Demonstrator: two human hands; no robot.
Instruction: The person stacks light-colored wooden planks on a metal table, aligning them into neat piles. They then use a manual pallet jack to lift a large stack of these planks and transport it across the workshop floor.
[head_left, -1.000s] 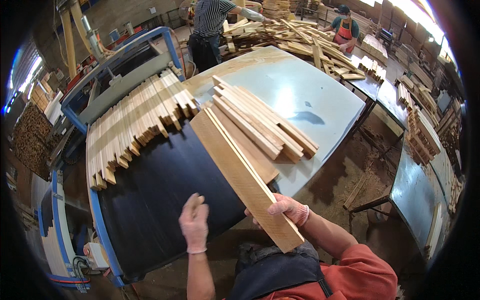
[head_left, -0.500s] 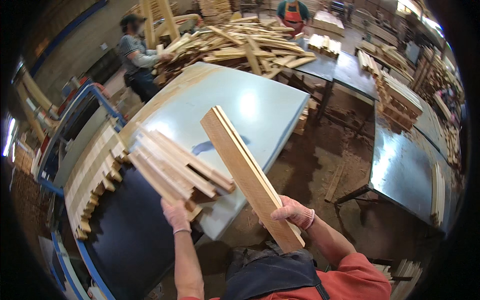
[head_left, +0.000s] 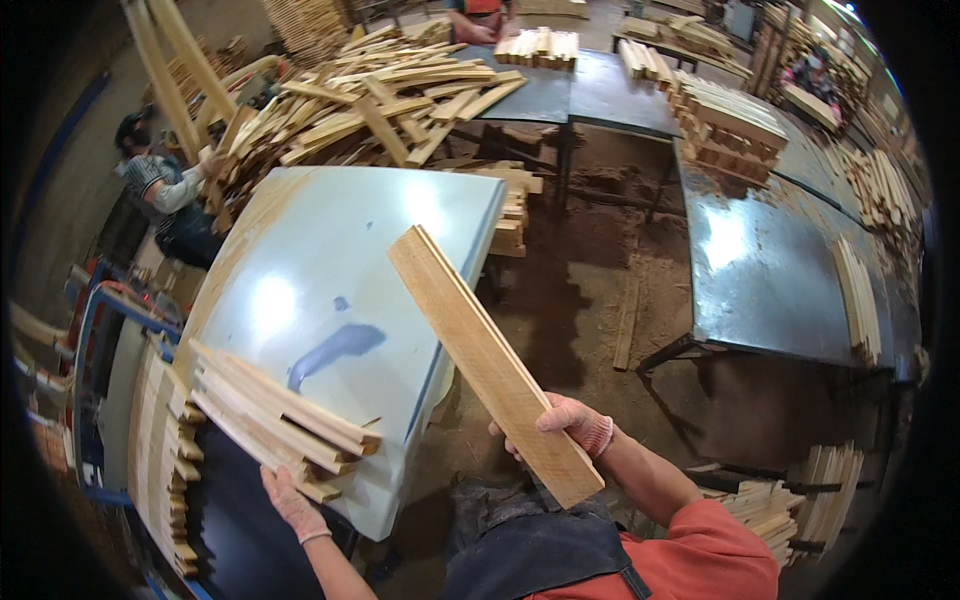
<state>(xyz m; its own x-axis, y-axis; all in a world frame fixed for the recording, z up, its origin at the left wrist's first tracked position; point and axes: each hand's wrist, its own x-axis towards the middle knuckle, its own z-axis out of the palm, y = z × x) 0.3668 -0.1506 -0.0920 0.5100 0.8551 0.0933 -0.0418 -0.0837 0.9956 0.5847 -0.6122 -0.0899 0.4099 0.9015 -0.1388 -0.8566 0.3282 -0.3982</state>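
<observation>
Our left hand [head_left: 293, 505] is at the wooden slats [head_left: 265, 412] on the pale worktop [head_left: 350, 215], can't tell if it's gripping; our right hand [head_left: 563, 424] is clamped round stacked boards [head_left: 470, 335] near its right edge; gripping just one end could let them splay or tip.

R hand [head_left: 576, 422] part-hid. bhnd boards [head_left: 478, 350]; co-worker [head_left: 473, 28] cut off @ top.
</observation>
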